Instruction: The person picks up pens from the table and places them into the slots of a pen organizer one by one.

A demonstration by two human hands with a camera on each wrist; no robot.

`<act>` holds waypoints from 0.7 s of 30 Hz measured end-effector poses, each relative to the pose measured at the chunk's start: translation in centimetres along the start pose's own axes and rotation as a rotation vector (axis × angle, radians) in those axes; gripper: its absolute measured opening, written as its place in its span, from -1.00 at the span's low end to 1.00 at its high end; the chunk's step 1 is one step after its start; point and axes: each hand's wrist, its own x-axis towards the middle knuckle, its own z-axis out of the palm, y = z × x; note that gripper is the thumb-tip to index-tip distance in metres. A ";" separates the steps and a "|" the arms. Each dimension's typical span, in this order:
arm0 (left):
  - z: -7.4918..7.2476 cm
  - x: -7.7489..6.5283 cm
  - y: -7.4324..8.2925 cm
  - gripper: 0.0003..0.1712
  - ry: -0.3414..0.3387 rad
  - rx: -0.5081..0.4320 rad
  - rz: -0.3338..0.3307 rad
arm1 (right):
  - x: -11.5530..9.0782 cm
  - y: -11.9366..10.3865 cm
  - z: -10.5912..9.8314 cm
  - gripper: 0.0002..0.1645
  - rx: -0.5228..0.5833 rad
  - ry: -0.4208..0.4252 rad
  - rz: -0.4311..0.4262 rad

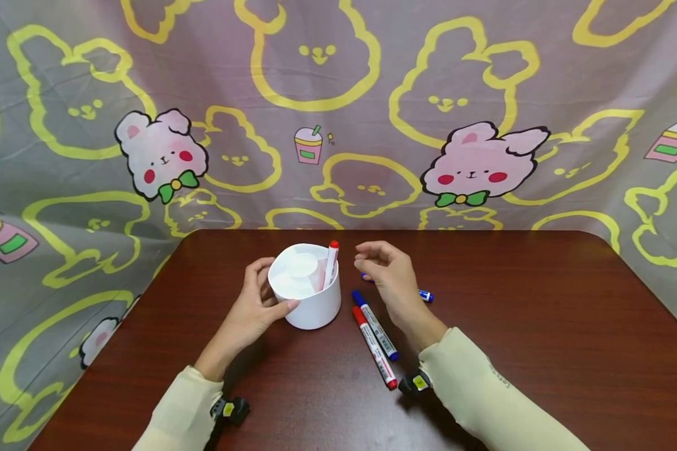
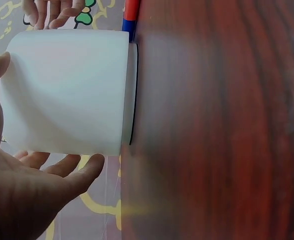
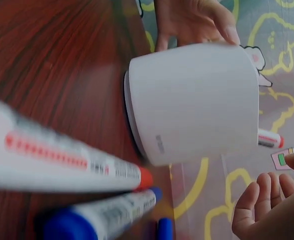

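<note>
A white round pen holder (image 1: 313,311) with a divided inside stands on the table. My left hand (image 1: 252,313) holds it from the left, thumb at the front of the rim and fingers around the far side. One red-capped marker (image 1: 331,260) leans upright in a right-hand compartment. Just right of the holder, my right hand (image 1: 396,285) hovers with loosely bent fingers and nothing in them. Below that hand, a blue marker (image 1: 377,327) and a red marker (image 1: 375,351) lie side by side. Another blue marker (image 1: 425,295) is partly hidden behind the right hand.
The brown wooden table (image 1: 519,326) ends at a back edge close behind the holder. A curtain (image 1: 372,131) with yellow outlines and pink rabbits hangs beyond it. Both wrists carry small black cameras over cream sleeves (image 1: 474,382).
</note>
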 end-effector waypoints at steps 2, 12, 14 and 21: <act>-0.1 0.1 0.0 0.11 0.000 -0.001 0.001 | 0.0 -0.1 -0.7 -0.73 -0.014 -0.004 0.004; -0.6 0.1 0.2 0.22 -0.001 0.093 -0.045 | 0.2 -0.3 -4.8 -0.73 -0.129 0.008 0.083; -0.6 0.1 0.2 0.18 0.003 0.118 -0.041 | 0.2 -0.3 -5.5 -0.72 -0.155 0.007 0.101; -0.5 -0.1 0.1 0.06 0.007 0.108 -0.046 | 0.0 -0.3 -7.6 -0.68 -0.241 -0.004 0.134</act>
